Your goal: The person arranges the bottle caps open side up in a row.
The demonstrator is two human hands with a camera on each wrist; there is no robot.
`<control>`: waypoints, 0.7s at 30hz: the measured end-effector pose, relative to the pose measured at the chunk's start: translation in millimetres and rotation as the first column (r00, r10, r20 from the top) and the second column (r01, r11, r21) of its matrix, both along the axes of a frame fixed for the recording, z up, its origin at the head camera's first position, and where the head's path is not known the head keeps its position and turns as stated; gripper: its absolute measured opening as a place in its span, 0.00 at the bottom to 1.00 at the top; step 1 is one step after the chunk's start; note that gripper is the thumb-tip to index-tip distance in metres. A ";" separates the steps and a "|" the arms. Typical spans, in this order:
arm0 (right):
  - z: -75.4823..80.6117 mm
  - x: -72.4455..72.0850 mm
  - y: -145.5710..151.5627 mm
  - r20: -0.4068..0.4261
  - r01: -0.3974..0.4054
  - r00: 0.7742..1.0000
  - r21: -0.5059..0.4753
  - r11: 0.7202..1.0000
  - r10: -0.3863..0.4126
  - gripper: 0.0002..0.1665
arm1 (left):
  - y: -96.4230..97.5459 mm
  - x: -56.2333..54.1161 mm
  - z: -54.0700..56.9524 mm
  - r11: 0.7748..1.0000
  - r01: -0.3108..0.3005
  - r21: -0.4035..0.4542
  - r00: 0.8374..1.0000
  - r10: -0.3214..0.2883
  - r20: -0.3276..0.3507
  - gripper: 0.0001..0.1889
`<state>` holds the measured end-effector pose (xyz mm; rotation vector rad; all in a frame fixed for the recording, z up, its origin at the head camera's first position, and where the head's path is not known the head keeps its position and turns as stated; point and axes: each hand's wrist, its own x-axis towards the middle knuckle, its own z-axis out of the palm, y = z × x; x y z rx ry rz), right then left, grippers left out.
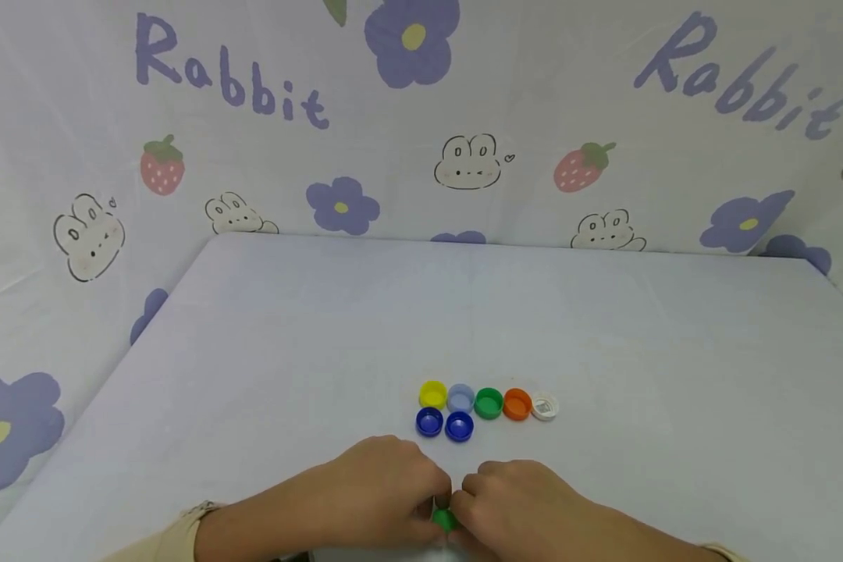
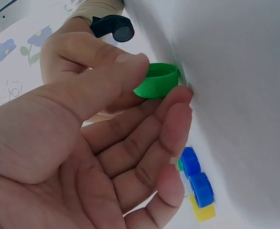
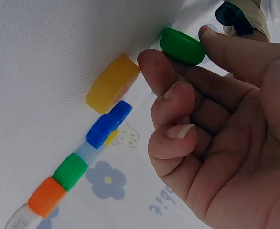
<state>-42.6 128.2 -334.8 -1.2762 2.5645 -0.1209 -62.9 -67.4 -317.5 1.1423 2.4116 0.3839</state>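
Both hands meet near the table's front edge around a green bottle cap. My left hand pinches it; in the left wrist view the thumb lies against the ribbed green side, with fingertips beneath. From the other side my right hand holds it too, and in the right wrist view the cap sits between thumb and index finger, the other fingers curled. Beside the right fingertips a larger yellow-orange cap rests on the table; the hands hide it in the head view.
Beyond the hands, caps lie in a row: yellow, light blue, green, orange and white. Two dark blue caps sit in front of its left end. A rabbit-print cloth hangs behind the white table.
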 end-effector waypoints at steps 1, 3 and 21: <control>0.1 -0.3 0.1 -0.012 -0.001 1.000 -0.004 1.000 0.001 0.11 | -0.1 -0.3 0.4 1.000 -0.003 0.009 1.000 0.003 -0.001 0.06; 0.6 -0.2 0.8 -0.022 0.008 1.000 -0.021 1.000 -0.009 0.11 | -0.2 -0.6 1.2 1.000 -0.005 0.023 1.000 0.005 -0.007 0.05; -0.6 -1.5 1.3 0.036 0.069 0.997 -0.042 0.997 -0.068 0.09 | 3.7 -2.7 -5.8 1.000 -0.013 0.008 1.000 0.013 -0.017 0.05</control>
